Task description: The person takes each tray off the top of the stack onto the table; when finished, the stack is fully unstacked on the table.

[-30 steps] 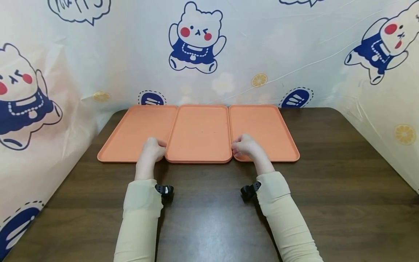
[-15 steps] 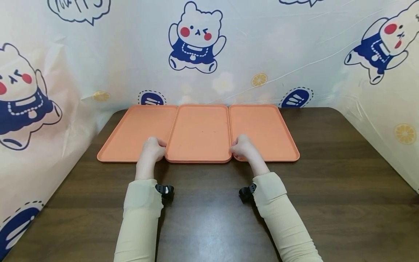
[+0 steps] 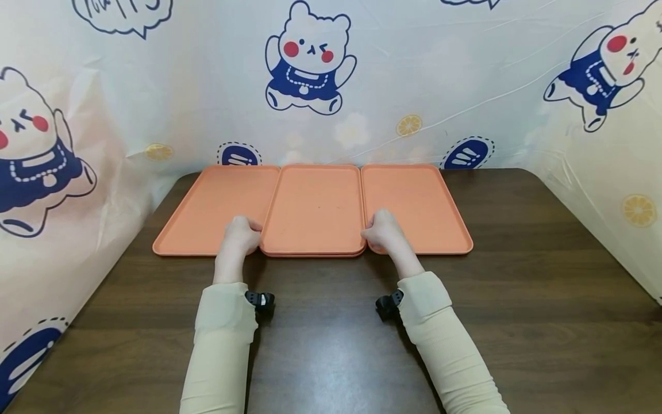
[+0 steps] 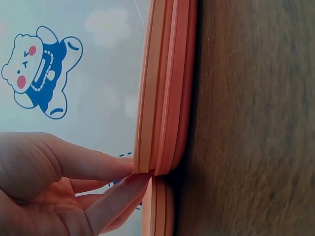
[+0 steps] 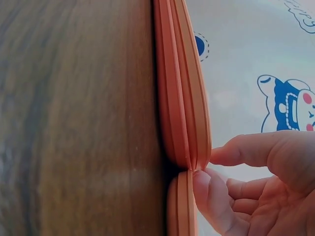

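Observation:
Three orange trays' places line up along the far edge of the table, and the middle one is a stack: an upper tray (image 3: 314,210) lies on a lower tray (image 4: 173,93), both rims showing in the wrist views. My left hand (image 3: 240,236) pinches the upper tray's near left corner, its fingertips at the rim in the left wrist view. At the near right corner, my right hand (image 3: 385,231) pinches the same tray; its thumb and a finger (image 5: 235,151) meet the rim. Part of each grip is hidden in the head view.
A left tray (image 3: 219,210) and a right tray (image 3: 414,195) flank the stack closely, under my hands. The brown wooden table (image 3: 326,339) extends toward me. Behind it hangs a cartoon-printed cloth (image 3: 414,69). Each sleeve carries a black wrist camera (image 3: 262,300).
My right hand has shifted slightly left, its fingers coming in against the upper tray's right rim. The left hand stays in place, and the trays show no clear movement.

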The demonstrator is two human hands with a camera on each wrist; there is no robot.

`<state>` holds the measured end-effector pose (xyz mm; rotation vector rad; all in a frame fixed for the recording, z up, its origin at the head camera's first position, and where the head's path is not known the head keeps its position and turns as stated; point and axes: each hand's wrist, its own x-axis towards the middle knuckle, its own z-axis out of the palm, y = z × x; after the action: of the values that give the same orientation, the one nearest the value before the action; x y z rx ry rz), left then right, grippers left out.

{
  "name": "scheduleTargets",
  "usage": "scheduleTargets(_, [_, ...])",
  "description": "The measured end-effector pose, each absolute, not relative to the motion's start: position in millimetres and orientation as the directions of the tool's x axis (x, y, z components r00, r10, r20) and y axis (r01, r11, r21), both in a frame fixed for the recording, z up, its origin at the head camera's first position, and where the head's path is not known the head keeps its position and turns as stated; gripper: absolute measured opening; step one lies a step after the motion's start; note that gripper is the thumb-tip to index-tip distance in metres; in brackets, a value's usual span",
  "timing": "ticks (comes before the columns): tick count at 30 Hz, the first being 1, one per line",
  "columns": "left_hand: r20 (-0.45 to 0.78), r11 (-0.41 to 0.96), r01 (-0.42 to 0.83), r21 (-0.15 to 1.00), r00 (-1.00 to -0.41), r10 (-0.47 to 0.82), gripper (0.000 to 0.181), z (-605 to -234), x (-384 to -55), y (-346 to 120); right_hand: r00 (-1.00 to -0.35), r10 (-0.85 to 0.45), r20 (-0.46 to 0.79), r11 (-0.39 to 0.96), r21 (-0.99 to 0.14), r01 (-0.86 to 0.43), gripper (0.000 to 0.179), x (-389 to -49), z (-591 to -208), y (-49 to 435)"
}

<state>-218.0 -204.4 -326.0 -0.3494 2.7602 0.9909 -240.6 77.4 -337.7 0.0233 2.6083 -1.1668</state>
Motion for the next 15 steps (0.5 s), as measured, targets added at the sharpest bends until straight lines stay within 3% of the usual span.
scheduleTargets(7, [-0.256, 0.752, -0.282, 0.596, -0.954, -0.155, 0.038, -324.8, -218.3, -204.3, -0.952, -0.098, -0.291, 0.622, -0.765, 0.170, 0.042, -241.5, -335.5, 77.6])
scheduleTargets(15, [-0.292, 0.716, -0.317, 0.622, -0.942, -0.164, 0.039, -323.3, -218.7, -205.1, -0.958, -0.087, -0.274, 0.589, -0.790, 0.172, 0.020, -243.2, -335.9, 78.5])
